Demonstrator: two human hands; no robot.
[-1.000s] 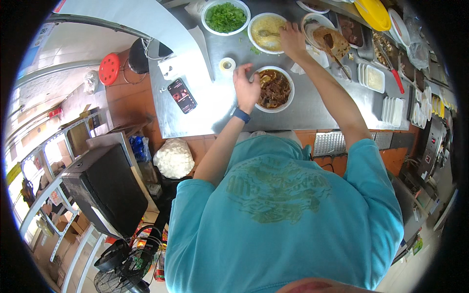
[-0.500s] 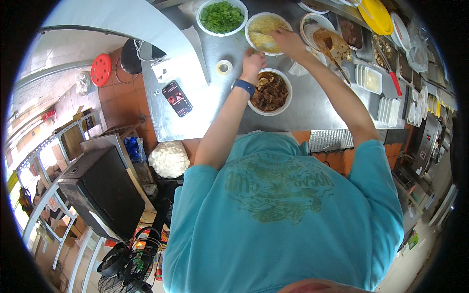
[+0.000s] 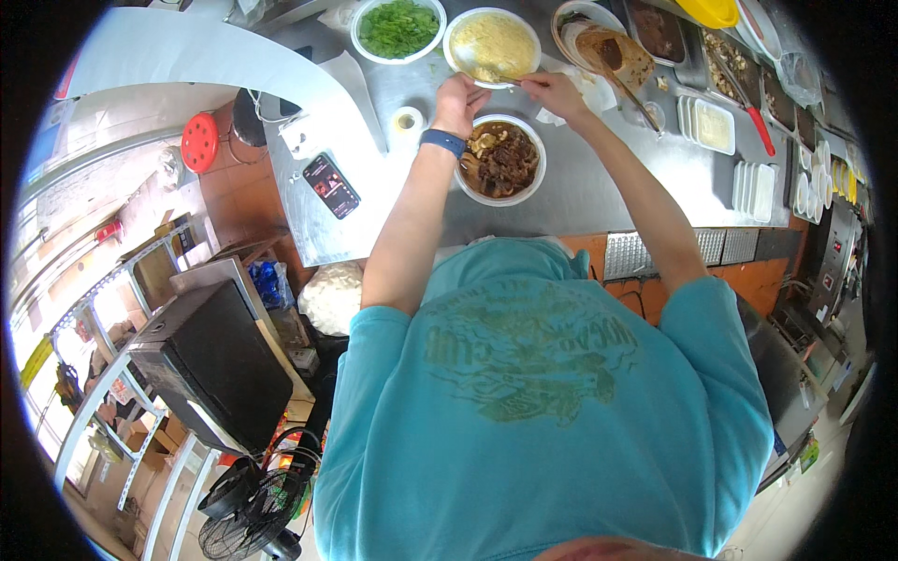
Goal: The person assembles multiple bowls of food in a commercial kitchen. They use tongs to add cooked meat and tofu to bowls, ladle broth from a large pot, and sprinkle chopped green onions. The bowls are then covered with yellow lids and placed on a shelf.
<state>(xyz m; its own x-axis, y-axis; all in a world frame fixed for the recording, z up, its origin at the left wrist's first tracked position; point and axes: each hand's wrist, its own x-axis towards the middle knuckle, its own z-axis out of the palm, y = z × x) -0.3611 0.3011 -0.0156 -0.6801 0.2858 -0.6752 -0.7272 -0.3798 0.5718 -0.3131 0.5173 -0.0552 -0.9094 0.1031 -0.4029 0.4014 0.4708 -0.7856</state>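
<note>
A white bowl [image 3: 449, 58] of pale yellow, finely chopped food [image 3: 491, 42] stands ahead of me. My left hand [image 3: 457, 106], with a dark blue wristband, has its fingers curled at the near rim. My right hand [image 3: 554, 95] pinches at the rim's right side. A thin, narrow thing runs between the two sets of fingertips; it is too small to name. Just below the hands sits a white bowl [image 3: 501, 200] of dark brown, sauced pieces [image 3: 503, 161]. To the left stands a white bowl [image 3: 360, 49] of chopped greens [image 3: 399, 28].
A phone [image 3: 331, 185] and a white roll [image 3: 407, 124] lie left on the steel counter [image 3: 599, 196]. At right are a sauce-stained bowl with a ladle [image 3: 631, 93], white containers [image 3: 715, 128] and a red-handled utensil [image 3: 760, 131]. A fan [image 3: 253, 514] stands lower left.
My right hand has come out of the yellow food to the bowl's near rim. My left hand has shifted slightly left. The whole view has moved a little.
</note>
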